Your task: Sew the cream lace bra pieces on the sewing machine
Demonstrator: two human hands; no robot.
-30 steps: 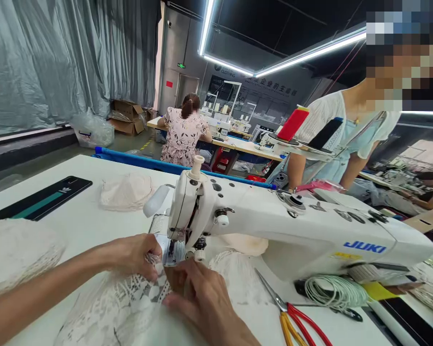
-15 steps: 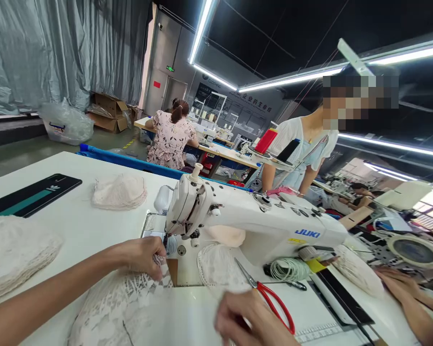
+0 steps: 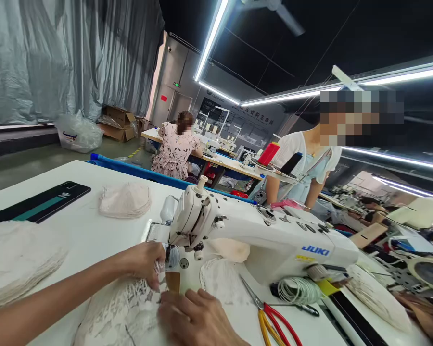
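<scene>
While a stack of white lace pieces (image 3: 16,262) sits at the far left edge of the white table (image 3: 82,230), a black card with a teal stripe (image 3: 39,202) lies beyond it, and a pale pink padded cup (image 3: 125,199) rests a little further right. The left hand (image 3: 144,262) comes in across the table with its fingers pinched on the edge of the white lace fabric (image 3: 122,312), which lies bunched on the table just in front of the needle area of the white sewing machine (image 3: 260,230). Beside it, the right hand (image 3: 197,319) presses down flat on the same lace, fingers curled over it and close to a small tan patch (image 3: 173,281); it grasps nothing else. Right of the hands, another lace piece (image 3: 220,286) lies under the machine's arm, then red- and yellow-handled scissors (image 3: 270,319), then a coil of pale cord (image 3: 299,290). Behind the machine a person in a white top (image 3: 303,168) stands, and further back another person in a floral dress (image 3: 175,151) sits at a table.
</scene>
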